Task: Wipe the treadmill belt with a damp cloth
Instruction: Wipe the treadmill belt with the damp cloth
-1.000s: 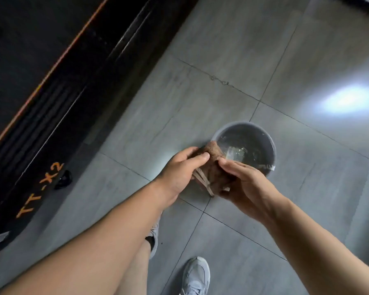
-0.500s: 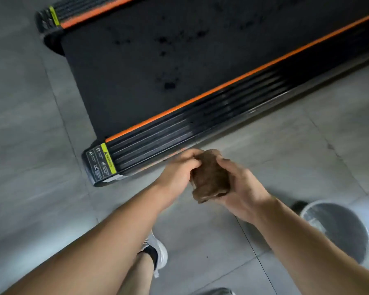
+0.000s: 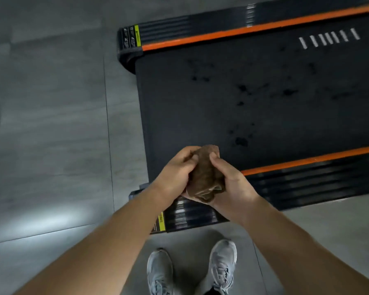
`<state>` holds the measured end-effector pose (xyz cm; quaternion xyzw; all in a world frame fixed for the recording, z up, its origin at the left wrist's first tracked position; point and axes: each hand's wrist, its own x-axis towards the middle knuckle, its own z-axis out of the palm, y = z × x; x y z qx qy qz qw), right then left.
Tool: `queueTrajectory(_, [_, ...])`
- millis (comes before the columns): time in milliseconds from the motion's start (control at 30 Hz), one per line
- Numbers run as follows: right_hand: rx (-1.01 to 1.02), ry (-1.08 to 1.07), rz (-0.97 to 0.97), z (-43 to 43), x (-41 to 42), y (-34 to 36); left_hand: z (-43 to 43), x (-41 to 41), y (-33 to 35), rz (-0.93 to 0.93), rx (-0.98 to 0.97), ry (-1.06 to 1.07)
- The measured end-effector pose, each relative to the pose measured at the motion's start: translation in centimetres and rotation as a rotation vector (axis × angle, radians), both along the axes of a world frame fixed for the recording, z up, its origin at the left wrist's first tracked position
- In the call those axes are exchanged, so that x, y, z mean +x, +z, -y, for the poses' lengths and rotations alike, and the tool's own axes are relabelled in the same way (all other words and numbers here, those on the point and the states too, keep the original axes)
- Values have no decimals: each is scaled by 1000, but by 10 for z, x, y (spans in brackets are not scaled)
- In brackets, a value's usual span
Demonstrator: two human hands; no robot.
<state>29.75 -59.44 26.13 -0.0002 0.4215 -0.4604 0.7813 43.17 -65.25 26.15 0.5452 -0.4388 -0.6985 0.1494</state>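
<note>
A bunched brown cloth (image 3: 205, 175) sits between both my hands, held above the near rear corner of the treadmill. My left hand (image 3: 175, 173) grips its left side and my right hand (image 3: 230, 184) cups its right side and underside. The black treadmill belt (image 3: 254, 107) stretches ahead and to the right, marked with several dark wet-looking spots and white dashes at the far right. Orange stripes (image 3: 307, 159) run along both edges of the belt.
Black ribbed side rails (image 3: 307, 184) flank the belt, with yellow-green labels at the rear corners (image 3: 161, 222). Grey tiled floor (image 3: 51, 124) spreads to the left and below. My two grey sneakers (image 3: 222, 267) stand just behind the treadmill's end.
The view swung from the water bowl on the floor to the treadmill's rear end. Both hands kept the cloth and carried it over the near rail. The bowl is out of view now.
</note>
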Motion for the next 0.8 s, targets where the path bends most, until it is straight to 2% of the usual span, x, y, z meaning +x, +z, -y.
queueTrajectory(133, [8,117,-56,43,-14,-15,47,2,-9,86,-97,1])
queueTrajectory(233, [34,150,-156,81,-21,-24,74,3,-26,101,-85,50])
queueTrajectory(500, [10,299,-387,184,-6,-64,155,18,-76,-3,-126,206])
queueTrajectory(567, [-37,322,-575,212,4,-73,181,28,-91,61,-183,205])
queueTrajectory(667, [-181,354,-1086,266,11,-91,230,47,-117,329,-325,144])
queueTrajectory(800, [-404,447,-1556,342,11,-125,280,60,-159,576,-481,-3])
